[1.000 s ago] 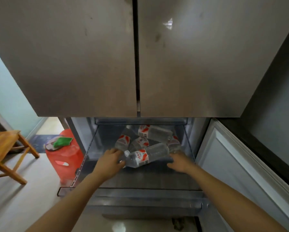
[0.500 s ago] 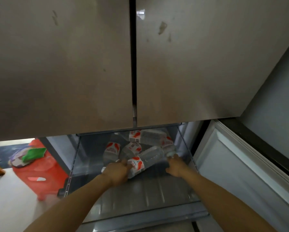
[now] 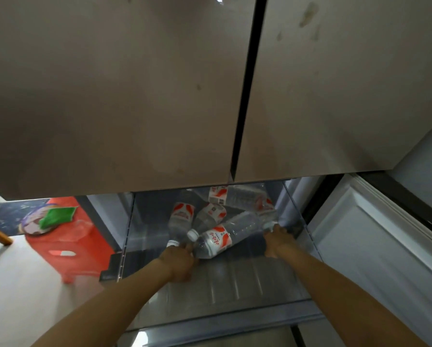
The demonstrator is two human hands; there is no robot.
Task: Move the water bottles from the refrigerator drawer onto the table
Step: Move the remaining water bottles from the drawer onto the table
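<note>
Front bottle (image 3: 225, 236) lies diagonally, cap toward right hand (image 3: 276, 240)

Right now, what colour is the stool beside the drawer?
Red stool, seen in the head view.

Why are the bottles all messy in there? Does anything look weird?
The clear plastic water bottles with red-and-white labels lie jumbled on their sides in the open refrigerator drawer, pointing different ways. The beige upper doors also show smudges.

Bare drawer floor (image 3: 235, 284) before bottles (image 3: 217, 229)
</note>
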